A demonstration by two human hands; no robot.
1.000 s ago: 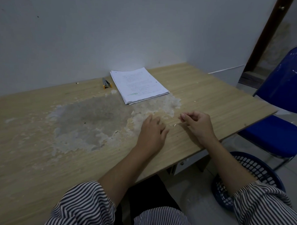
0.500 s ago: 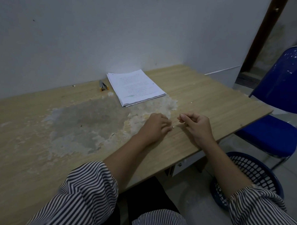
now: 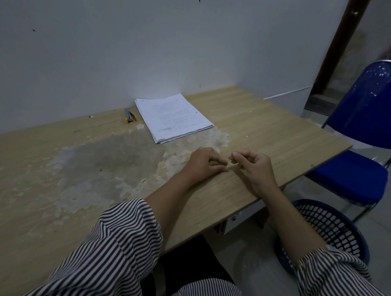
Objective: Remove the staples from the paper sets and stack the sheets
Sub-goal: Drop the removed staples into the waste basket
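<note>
A stack of white printed sheets (image 3: 175,118) lies flat at the back of the wooden table (image 3: 268,132), near the wall. A small grey and yellow staple tool (image 3: 130,118) sits just left of it. My left hand (image 3: 203,163) rests on the table in front of the stack, thumb and forefinger closing on a tiny pale staple (image 3: 227,166) at their tips. My right hand (image 3: 253,167) hovers close beside it, fingers curled and thumb pressed to the forefinger; nothing shows between them.
The tabletop has a large worn grey patch (image 3: 105,162) with loose flakes. A blue chair (image 3: 348,175) stands off the table's right edge, and a blue mesh basket (image 3: 333,230) sits on the floor below that edge.
My left hand went from lying flat to curling its fingers and pinching at the tiny staple beside the right hand. The right hand stayed nearly still.
</note>
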